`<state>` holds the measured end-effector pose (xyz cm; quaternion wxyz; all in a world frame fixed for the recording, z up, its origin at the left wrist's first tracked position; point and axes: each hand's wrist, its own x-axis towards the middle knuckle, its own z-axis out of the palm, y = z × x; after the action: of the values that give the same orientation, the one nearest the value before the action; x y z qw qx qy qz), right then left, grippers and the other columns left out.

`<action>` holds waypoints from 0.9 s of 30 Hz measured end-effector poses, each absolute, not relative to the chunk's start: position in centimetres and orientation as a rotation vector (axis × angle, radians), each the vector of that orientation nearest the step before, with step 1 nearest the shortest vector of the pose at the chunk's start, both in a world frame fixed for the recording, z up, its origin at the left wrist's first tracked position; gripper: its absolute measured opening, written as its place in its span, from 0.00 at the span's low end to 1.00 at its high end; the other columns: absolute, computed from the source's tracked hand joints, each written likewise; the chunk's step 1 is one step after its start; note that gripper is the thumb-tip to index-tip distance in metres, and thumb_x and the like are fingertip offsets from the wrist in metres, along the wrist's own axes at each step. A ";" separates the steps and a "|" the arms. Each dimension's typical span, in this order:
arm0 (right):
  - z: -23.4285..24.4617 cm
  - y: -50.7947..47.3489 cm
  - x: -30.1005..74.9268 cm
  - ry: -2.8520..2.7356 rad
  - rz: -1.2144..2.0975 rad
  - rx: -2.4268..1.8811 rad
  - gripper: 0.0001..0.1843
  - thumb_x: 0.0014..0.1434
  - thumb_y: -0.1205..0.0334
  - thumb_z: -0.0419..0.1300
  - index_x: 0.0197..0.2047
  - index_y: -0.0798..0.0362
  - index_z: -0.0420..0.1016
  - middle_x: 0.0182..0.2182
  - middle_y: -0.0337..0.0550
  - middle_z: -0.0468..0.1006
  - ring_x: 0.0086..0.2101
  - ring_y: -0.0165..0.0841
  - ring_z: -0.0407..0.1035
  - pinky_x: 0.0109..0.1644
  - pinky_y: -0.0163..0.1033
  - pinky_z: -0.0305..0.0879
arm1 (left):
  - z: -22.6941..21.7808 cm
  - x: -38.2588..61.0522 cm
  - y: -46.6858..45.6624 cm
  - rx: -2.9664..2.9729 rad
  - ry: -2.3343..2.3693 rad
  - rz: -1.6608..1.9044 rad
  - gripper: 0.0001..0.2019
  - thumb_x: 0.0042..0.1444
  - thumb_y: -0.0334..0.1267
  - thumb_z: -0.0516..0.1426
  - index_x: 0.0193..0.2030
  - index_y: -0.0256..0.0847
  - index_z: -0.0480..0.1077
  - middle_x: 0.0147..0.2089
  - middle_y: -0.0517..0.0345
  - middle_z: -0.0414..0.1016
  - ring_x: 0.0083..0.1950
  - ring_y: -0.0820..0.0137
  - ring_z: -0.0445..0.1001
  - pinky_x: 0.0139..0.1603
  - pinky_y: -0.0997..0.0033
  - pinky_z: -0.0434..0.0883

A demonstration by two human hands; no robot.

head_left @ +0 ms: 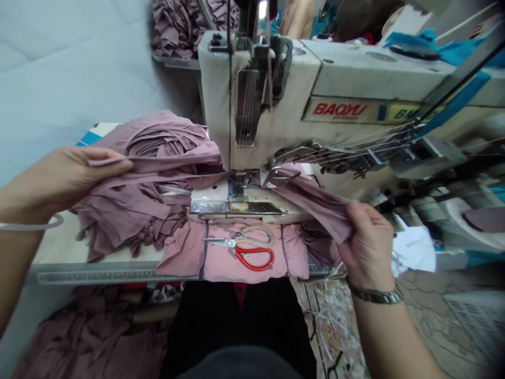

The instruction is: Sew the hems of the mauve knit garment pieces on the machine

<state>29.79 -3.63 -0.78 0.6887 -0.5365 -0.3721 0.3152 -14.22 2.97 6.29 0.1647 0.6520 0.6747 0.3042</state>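
Observation:
A long mauve fabric piece (179, 162) stretches behind the needle area of a sewing machine (268, 73). My left hand (74, 176) pinches its left end between thumb and fingers. My right hand (369, 237) is closed round the right end, to the right of the presser foot (241, 179). The middle of the fabric is hidden behind the machine head. Scissors (252, 247) with one red handle loop and one tan loop lie on a pink cloth pad (221, 263) in front of the needle plate (236, 206).
Stacked mauve fabric pieces (130, 210) cover the table's left side. More fabric fills a bin (177, 62) at the back and hangs below (98, 337). Threads and metal guides stick out at right. A white cloth (414, 250) lies beyond my right hand.

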 end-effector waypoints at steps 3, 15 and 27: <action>-0.3 -3.9 27.2 -1.086 0.443 -1.141 0.11 0.56 0.55 0.66 0.29 0.51 0.70 0.25 0.36 0.71 0.25 0.29 0.65 0.30 0.37 0.67 | 6.4 -11.5 2.5 1.548 1.719 1.262 0.30 0.64 0.55 0.52 0.53 0.24 0.68 0.44 0.46 0.77 0.38 0.74 0.70 0.43 0.63 0.72; -0.1 -0.7 24.5 -2.667 -0.604 -0.835 0.18 0.66 0.73 0.48 0.57 0.62 0.69 0.42 0.54 0.76 0.41 0.40 0.68 0.40 0.45 0.66 | 0.0 -2.4 -1.0 3.248 1.139 0.579 0.18 0.64 0.29 0.50 0.59 0.42 0.69 0.45 0.47 0.74 0.43 0.64 0.73 0.41 0.64 0.70; -1.3 -1.4 22.1 -2.536 -0.472 -0.840 0.17 0.64 0.72 0.52 0.54 0.68 0.71 0.52 0.60 0.74 0.51 0.44 0.66 0.52 0.49 0.68 | 0.1 -0.5 -3.5 3.156 1.511 0.472 0.19 0.64 0.29 0.51 0.61 0.39 0.67 0.60 0.46 0.69 0.57 0.55 0.68 0.51 0.53 0.65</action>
<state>22.08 -1.42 -1.30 0.2126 -0.3025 -0.9135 -0.1699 -0.49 -3.46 0.14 -0.1936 0.8769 0.4199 0.1311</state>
